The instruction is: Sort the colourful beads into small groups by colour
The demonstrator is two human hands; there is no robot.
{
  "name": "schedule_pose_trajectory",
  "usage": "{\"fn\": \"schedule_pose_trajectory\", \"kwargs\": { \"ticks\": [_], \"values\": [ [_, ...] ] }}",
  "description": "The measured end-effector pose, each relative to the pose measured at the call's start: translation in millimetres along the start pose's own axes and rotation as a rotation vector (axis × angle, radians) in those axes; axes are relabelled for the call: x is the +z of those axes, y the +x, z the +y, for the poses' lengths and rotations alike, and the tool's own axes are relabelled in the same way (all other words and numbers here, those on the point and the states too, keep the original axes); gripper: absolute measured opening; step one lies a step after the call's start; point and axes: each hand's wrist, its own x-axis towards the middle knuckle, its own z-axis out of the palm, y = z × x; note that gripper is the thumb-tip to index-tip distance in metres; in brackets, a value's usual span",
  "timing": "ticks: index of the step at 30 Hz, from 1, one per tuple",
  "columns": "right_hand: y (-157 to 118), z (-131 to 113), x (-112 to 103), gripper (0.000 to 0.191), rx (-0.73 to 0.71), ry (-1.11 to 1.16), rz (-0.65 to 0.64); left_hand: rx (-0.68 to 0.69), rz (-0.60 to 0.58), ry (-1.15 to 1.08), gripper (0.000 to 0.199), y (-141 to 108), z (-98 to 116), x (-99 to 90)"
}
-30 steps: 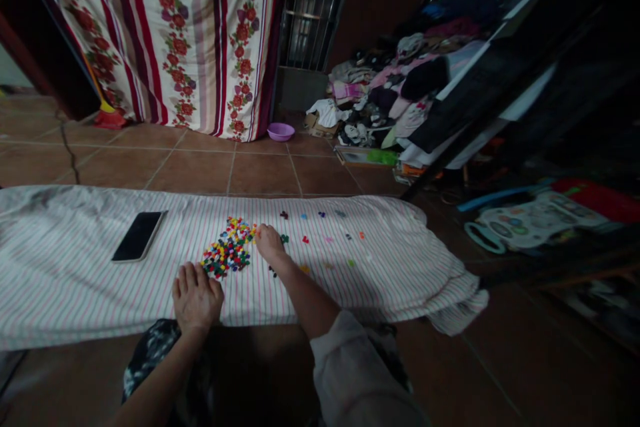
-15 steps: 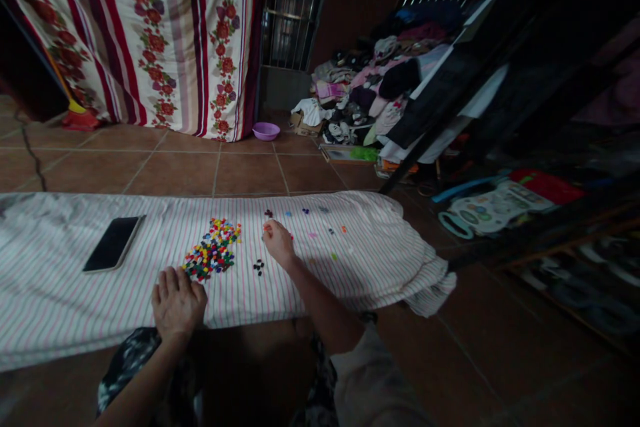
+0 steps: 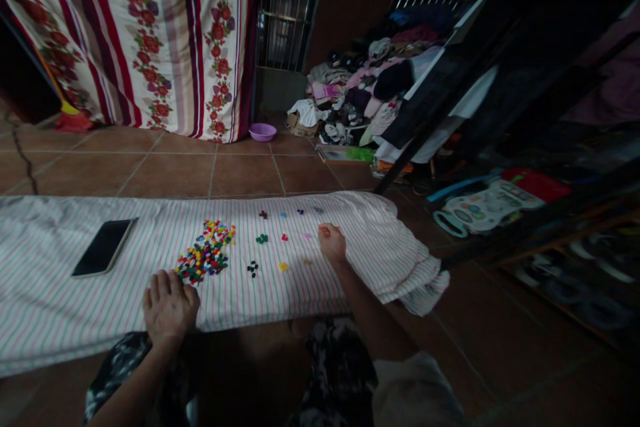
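My left hand (image 3: 170, 307) lies flat on the striped cloth (image 3: 125, 310), its fingertips close to a heap of small multicoloured plastic pieces (image 3: 205, 253). Over the right part of the cloth, my right hand (image 3: 333, 241) is closed in a pinch, and a speck of orange shows at its fingertips. Sorted by colour, small groups lie between the heap and that hand: black pieces (image 3: 253, 269), green pieces (image 3: 262, 239), yellow pieces (image 3: 283, 267), red pieces (image 3: 285, 237) and brown pieces (image 3: 263, 214). Pink pieces (image 3: 307, 235) are just left of the right hand, which hides the cloth beneath it.
A phone (image 3: 104, 248) rests on the cloth at the left. Beyond it on the tiled floor stand a purple basin (image 3: 263, 132), a broom (image 3: 73, 119) and a large pile of clothes (image 3: 370, 80). A dark slanted post (image 3: 425, 133) rises at the right.
My right hand has moved right, from beside the heap to past the pink pieces, uncovering the green, red and yellow groups. The left hand stays flat; the view has shifted slightly.
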Motion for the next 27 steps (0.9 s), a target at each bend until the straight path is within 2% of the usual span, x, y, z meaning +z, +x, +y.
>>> {"fn": "schedule_pose_trajectory", "kwargs": {
  "ticks": [6,11,14,27],
  "values": [
    [17.1,44.0,-20.8,0.027,0.144,-0.048,0.039,0.002,-0.010,0.031,0.062,0.5,0.6,-1.1],
    [28.9,65.6,-26.0,0.029,0.287,-0.065,0.036,0.012,-0.018,0.074,0.063,1.1,0.8,-0.5],
    [35.4,72.1,-25.7,0.029,0.332,-0.112,-0.002,0.014,-0.003,0.080,0.062,0.7,0.5,-0.1],
    [42.2,77.0,-16.4,0.036,0.343,-0.155,-0.133,0.013,-0.005,0.096,0.063,1.2,0.1,0.1]
  ]
}}
